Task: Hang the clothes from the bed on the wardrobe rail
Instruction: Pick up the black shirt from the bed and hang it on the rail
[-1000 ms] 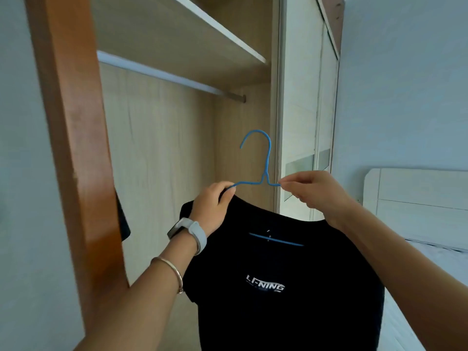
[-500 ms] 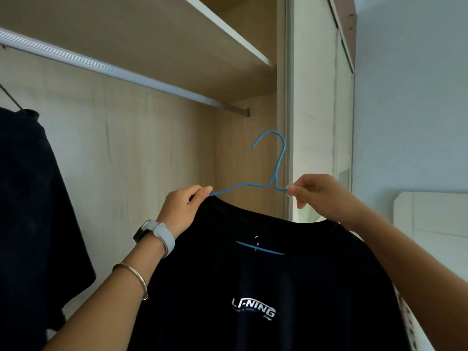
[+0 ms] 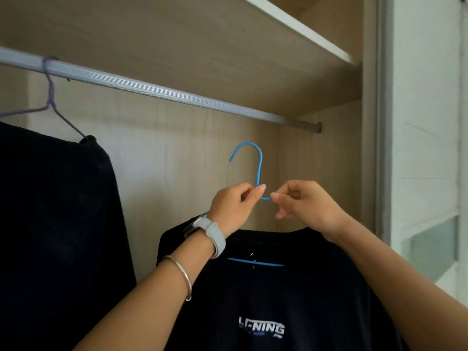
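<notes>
Blue wire hanger (image 3: 259, 171) raised inside an open wardrobe, its hook below the silver wardrobe rail (image 3: 162, 91) and not touching it; the left hand (image 3: 234, 207) pinches the hanger at the base of the hook, thumb and forefinger closed on the wire; the right hand (image 3: 306, 206) pinches the wire just beside it, on the right shoulder of the hanger. A black T-shirt (image 3: 278, 300) with white lettering on the chest hangs from this hanger, filling the lower middle of the view. The left wrist wears a grey watch (image 3: 207, 234) and a thin metal bangle (image 3: 181, 274). The rail runs from the left edge down toward the wardrobe's right wall, under a pale wood shelf (image 3: 228, 46); near the rail's left end a purple hanger (image 3: 52, 97) is hooked over it, carrying a dark garment (image 3: 55, 224). Pale wood panels line the back of the wardrobe; a white door (image 3: 425, 122) stands along the right edge.
</notes>
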`<state>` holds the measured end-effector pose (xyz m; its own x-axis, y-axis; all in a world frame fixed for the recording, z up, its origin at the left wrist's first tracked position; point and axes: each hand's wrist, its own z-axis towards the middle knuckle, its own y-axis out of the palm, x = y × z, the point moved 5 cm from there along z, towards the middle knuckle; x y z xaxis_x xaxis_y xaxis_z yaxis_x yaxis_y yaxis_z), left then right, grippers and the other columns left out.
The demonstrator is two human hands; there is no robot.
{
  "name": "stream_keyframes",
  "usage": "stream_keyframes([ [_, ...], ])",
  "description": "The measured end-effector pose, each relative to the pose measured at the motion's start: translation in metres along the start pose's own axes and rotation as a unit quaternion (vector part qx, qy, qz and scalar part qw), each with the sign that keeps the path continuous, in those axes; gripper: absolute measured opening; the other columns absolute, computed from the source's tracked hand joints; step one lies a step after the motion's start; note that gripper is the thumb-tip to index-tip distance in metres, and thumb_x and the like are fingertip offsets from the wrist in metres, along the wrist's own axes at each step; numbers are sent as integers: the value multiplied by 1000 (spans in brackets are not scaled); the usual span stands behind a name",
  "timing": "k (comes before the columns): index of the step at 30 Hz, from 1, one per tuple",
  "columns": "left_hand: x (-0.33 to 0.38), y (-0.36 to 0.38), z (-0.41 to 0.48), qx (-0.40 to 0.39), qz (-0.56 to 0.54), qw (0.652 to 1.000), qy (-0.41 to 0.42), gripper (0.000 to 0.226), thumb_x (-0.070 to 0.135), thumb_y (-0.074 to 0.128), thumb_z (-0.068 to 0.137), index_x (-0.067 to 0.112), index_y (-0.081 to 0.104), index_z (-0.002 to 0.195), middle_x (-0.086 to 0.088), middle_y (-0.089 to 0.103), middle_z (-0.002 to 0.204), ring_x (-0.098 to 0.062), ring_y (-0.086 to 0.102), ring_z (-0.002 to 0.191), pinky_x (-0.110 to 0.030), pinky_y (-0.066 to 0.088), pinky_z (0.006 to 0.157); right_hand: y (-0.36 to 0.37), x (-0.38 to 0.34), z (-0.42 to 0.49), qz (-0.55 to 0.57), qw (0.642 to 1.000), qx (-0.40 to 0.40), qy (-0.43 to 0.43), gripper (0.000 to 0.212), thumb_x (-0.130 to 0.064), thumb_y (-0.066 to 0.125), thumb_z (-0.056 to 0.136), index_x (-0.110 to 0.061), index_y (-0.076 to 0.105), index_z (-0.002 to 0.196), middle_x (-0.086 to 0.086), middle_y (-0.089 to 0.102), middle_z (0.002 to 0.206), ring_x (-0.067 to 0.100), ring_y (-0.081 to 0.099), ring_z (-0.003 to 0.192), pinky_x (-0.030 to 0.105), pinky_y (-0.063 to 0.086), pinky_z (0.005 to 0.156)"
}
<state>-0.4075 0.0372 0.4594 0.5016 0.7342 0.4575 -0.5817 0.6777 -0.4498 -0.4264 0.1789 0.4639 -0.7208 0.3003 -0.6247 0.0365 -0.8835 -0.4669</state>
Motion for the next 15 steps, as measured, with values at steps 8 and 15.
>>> stream_keyframes([
  [8, -58, -76, 60, 93, 47, 989, -102, 44, 42, 44, 92, 24, 50, 52, 10, 46, 52, -6, 43, 59, -35, 37, 87, 5, 2, 57, -265, 953, -142, -32, 36, -45, 54, 87, -11, 64, 87, 0, 65, 77, 14, 60, 73, 29, 47, 73],
  [15, -87, -109, 108, 185, 48, 973, -132, 40, 36, 41, 95, 9, 70, 91, -9, 57, 115, -30, 35, 123, -33, 32, 97, 41, -9, 89, 39, 994, -97, -36, 36, -25, 51, 93, -15, 60, 60, -7, 57, 54, 5, 51, 49, 17, 40, 52],
])
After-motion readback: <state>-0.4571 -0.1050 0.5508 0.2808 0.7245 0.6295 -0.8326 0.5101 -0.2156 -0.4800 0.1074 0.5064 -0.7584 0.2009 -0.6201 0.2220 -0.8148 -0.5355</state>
